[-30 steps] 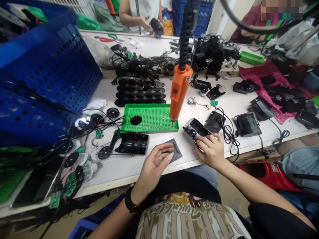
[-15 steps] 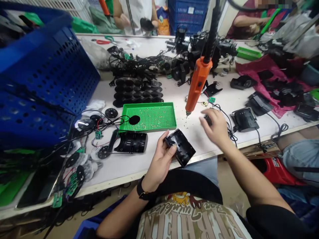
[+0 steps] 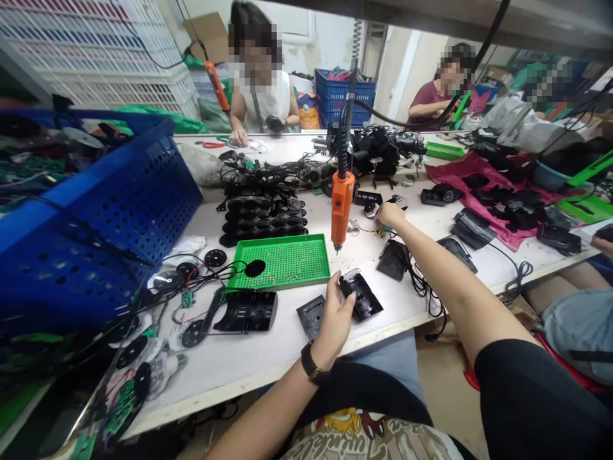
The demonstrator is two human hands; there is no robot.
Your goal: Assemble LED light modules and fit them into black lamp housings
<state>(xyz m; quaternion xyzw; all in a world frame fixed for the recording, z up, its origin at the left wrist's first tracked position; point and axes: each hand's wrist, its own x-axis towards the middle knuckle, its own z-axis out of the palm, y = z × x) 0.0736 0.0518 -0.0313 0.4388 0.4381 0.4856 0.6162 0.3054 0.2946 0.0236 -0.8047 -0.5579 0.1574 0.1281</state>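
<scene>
My left hand (image 3: 338,310) is closed on a black plastic housing shell (image 3: 364,297), with the thumb over its inner side. The shell is held above the table's front edge, hollow side up. A flatter black plastic cover (image 3: 310,315) lies just left of that hand. My right hand (image 3: 391,215) reaches far across the table, fingers bunched at a small round part (image 3: 371,209); what they pinch is too small to make out. An orange electric screwdriver (image 3: 341,211) hangs between the hands, bit pointing down. Another black housing (image 3: 393,259) with a cable lies below my right forearm.
A green perforated tray (image 3: 313,248) holds small screws and a black disc. At left stands a blue crate (image 3: 115,211), near wired circuit boards (image 3: 125,406). Stacked black parts (image 3: 263,218) lie behind the tray. Pink plastic (image 3: 443,171) with black parts is at right. Two people work opposite.
The view has tilted up. My right hand has moved away from me, beyond the screwdriver. My left hand still holds the shell; a flat black cover now shows on the table beside it.
</scene>
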